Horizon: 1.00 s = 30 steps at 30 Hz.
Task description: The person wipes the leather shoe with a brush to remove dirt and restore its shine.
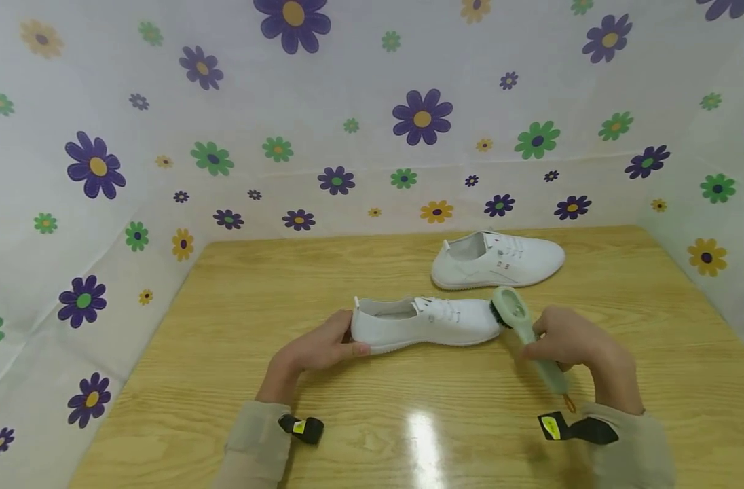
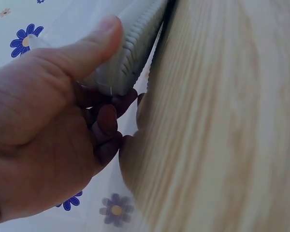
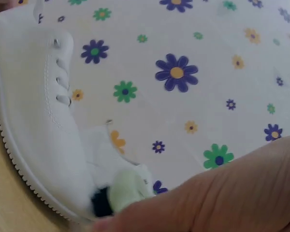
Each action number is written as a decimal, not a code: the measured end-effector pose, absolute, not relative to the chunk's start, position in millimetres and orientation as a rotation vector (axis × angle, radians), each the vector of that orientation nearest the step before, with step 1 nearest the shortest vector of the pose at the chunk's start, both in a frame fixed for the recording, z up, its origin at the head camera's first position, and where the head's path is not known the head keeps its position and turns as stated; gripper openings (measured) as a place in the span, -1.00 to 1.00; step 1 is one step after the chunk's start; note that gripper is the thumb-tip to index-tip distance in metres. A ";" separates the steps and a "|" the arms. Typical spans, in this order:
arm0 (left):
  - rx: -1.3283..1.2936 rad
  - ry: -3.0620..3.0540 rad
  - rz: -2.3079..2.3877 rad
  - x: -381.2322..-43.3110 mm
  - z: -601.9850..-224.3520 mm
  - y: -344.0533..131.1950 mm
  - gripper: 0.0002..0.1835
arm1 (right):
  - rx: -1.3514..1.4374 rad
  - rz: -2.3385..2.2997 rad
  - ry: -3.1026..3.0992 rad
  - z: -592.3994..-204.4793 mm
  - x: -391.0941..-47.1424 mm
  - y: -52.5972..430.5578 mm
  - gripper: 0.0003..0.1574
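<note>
White shoe (image 1: 433,326), heel pinched by the left hand (image 1: 324,343), right hand (image 1: 572,341) gripping a green brush (image 1: 523,329) at the toe

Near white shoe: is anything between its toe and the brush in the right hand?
Nothing visible. The right hand holds the pale green brush with its dark bristles at the toe of the near white shoe. The left hand grips the heel, and the other white shoe lies farther back.
</note>
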<state>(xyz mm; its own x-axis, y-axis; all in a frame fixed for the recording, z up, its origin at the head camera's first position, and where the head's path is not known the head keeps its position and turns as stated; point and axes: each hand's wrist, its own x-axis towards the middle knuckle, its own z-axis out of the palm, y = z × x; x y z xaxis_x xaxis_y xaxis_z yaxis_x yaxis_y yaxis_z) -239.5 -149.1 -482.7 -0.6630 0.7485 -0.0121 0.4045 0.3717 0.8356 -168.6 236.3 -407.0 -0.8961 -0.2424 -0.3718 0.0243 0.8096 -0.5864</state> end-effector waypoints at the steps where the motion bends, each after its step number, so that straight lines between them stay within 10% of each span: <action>1: 0.995 2.256 1.198 -239.0 -482.1 -150.0 -0.40 | -0.149 -0.821 2.573 -408.6 -169.5 235.8 -0.75; 30: 0.675 2.539 0.934 -228.3 -479.3 -144.8 -0.25 | -0.291 -0.802 2.698 -404.7 -172.2 222.4 -0.82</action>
